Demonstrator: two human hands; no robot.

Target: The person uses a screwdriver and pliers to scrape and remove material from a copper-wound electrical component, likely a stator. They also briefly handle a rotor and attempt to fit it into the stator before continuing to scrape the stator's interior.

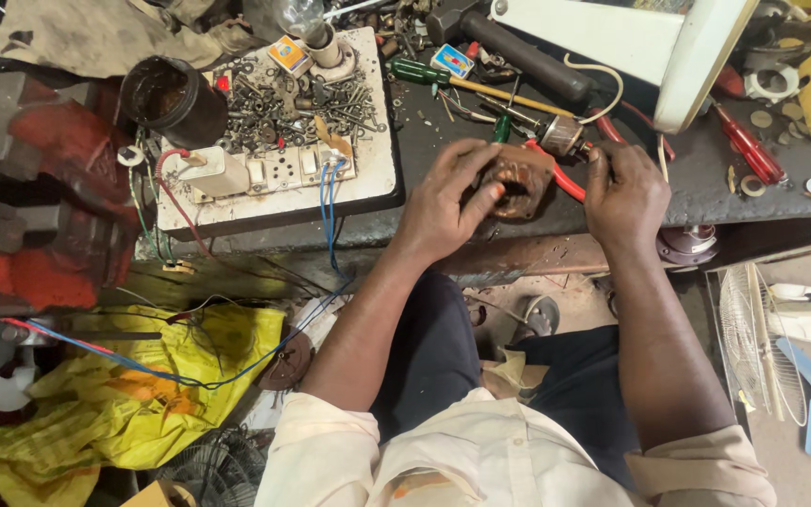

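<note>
I see my two hands on one rusty motor stator [515,180] at the bench edge [481,239]. My left hand [445,202] clamps its side; my right hand [623,192] grips one red-handled tool [565,178] beside it.

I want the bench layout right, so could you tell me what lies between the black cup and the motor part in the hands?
In the head view, the white switchboard, strewn with screws.
</note>
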